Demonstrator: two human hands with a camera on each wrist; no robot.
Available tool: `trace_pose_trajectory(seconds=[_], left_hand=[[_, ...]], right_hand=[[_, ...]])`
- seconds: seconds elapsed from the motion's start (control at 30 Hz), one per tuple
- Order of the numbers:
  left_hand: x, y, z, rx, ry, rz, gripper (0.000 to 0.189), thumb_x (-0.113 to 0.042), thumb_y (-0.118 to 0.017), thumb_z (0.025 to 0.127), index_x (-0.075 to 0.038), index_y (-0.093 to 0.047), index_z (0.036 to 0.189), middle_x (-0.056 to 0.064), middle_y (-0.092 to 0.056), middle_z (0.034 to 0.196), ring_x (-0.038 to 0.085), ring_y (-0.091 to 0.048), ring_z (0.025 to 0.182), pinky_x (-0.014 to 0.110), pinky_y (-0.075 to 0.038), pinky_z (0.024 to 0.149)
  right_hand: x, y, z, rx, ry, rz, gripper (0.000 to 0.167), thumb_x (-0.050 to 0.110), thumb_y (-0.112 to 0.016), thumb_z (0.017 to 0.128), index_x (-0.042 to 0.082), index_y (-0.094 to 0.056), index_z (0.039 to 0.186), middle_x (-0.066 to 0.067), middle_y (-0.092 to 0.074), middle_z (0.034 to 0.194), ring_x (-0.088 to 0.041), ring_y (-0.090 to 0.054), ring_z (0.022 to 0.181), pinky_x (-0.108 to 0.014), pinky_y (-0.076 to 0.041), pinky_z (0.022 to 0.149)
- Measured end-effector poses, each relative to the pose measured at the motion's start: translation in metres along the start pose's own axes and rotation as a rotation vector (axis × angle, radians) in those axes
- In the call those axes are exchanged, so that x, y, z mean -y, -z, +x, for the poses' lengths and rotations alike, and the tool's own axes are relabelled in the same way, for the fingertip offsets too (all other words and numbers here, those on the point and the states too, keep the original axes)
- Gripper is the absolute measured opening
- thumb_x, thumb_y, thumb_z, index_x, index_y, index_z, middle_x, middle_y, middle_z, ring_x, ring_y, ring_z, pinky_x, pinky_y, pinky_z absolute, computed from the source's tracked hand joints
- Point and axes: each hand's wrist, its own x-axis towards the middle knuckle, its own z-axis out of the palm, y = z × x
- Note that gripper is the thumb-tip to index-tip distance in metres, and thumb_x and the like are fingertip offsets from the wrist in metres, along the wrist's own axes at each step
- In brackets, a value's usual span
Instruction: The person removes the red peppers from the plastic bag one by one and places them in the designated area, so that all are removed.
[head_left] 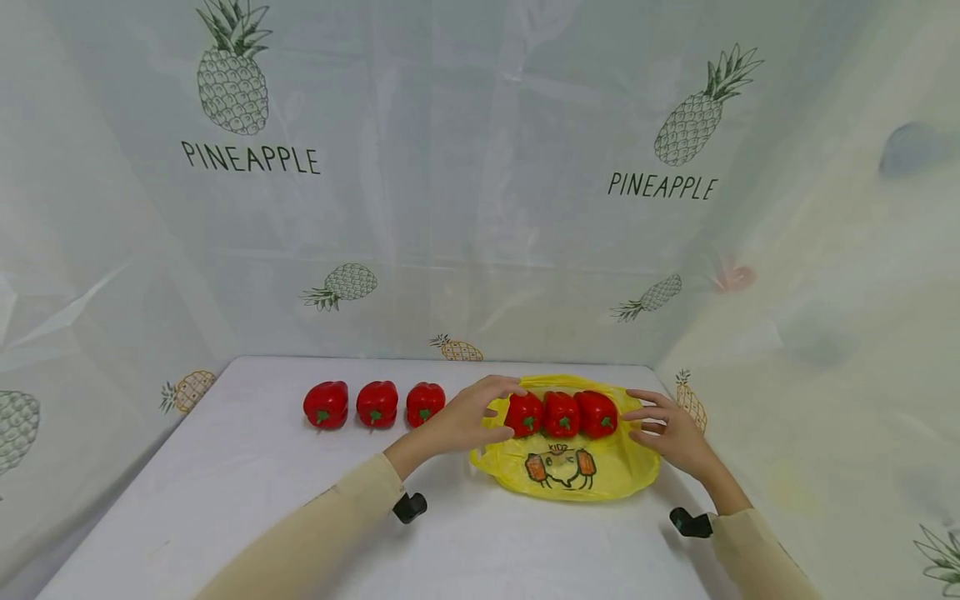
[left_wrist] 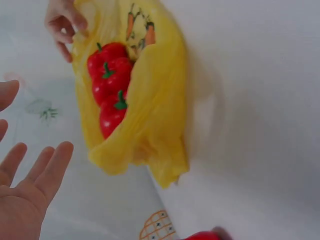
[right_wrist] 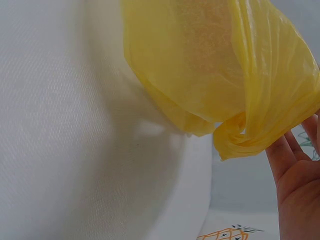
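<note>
A yellow plastic bag (head_left: 622, 471) with a printed cartoon lies on the white table, its mouth spread open. Three red bell peppers (head_left: 561, 415) with green stems sit in a row inside it. My left hand (head_left: 468, 417) is at the bag's left side, fingers spread; the left wrist view shows this hand (left_wrist: 35, 187) apart from the bag, holding nothing. At the bag's right edge is my right hand (head_left: 675, 433), its fingers extended and fingertips at the plastic. In the right wrist view the bag partly hides that hand's fingers (right_wrist: 285, 155).
Three more red bell peppers, a left one (head_left: 326, 405), a middle one (head_left: 377, 405) and a right one (head_left: 424, 404), stand in a row on the table (head_left: 247, 492) left of the bag. A pineapple-print curtain (head_left: 465, 208) hangs behind and beside the table.
</note>
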Motion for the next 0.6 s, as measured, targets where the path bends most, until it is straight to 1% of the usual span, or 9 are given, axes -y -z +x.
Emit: trace_pose_trajectory(seconds=[0.07,0.2,0.33,0.43,0.6], left_hand=[[0.005,-0.007,0.005,0.007,0.01,0.013,0.059,-0.015,-0.079,0.098,-0.019,-0.054,0.151,-0.002,-0.046,0.161,0.03,-0.051,0.143,0.03,-0.055,0.106],[0.013,-0.015,0.012,0.014,0.02,0.049,0.058,-0.017,-0.078,0.098,-0.018,-0.054,0.151,-0.001,-0.049,0.158,0.028,-0.052,0.142,0.03,-0.055,0.105],[0.02,-0.02,0.018,0.004,0.03,0.108,0.058,-0.018,-0.079,0.098,-0.018,-0.055,0.15,-0.001,-0.05,0.158,0.026,-0.053,0.142,0.038,-0.053,0.11],[0.023,-0.023,0.024,-0.004,0.048,0.146,0.057,-0.019,-0.079,0.098,-0.021,-0.056,0.15,-0.002,-0.051,0.158,0.023,-0.051,0.144,0.044,-0.048,0.116],[0.029,-0.025,0.03,-0.009,0.097,0.169,0.059,-0.021,-0.079,0.098,-0.025,-0.055,0.152,-0.004,-0.051,0.158,0.02,-0.049,0.146,0.047,-0.044,0.12]], right_hand=[[0.0,0.0,0.001,0.004,-0.006,0.0,0.023,-0.001,-0.083,0.09,0.007,-0.081,0.111,-0.018,-0.053,0.154,-0.047,-0.057,0.132,-0.037,-0.061,0.095],[0.001,0.0,0.001,0.018,-0.029,0.0,0.022,0.0,-0.082,0.09,0.008,-0.081,0.111,-0.018,-0.052,0.155,-0.047,-0.054,0.136,-0.045,-0.06,0.097],[0.002,0.0,0.002,0.021,-0.039,-0.006,0.023,0.0,-0.082,0.091,0.008,-0.081,0.111,-0.018,-0.051,0.156,-0.047,-0.054,0.137,-0.048,-0.059,0.097],[0.003,-0.001,0.002,0.013,-0.034,-0.015,0.023,-0.001,-0.082,0.09,0.009,-0.082,0.111,-0.017,-0.052,0.156,-0.046,-0.056,0.134,-0.048,-0.059,0.097],[0.004,-0.003,0.004,0.003,-0.015,-0.02,0.024,-0.003,-0.082,0.089,0.008,-0.082,0.11,-0.017,-0.054,0.154,-0.046,-0.059,0.132,-0.046,-0.06,0.095]])
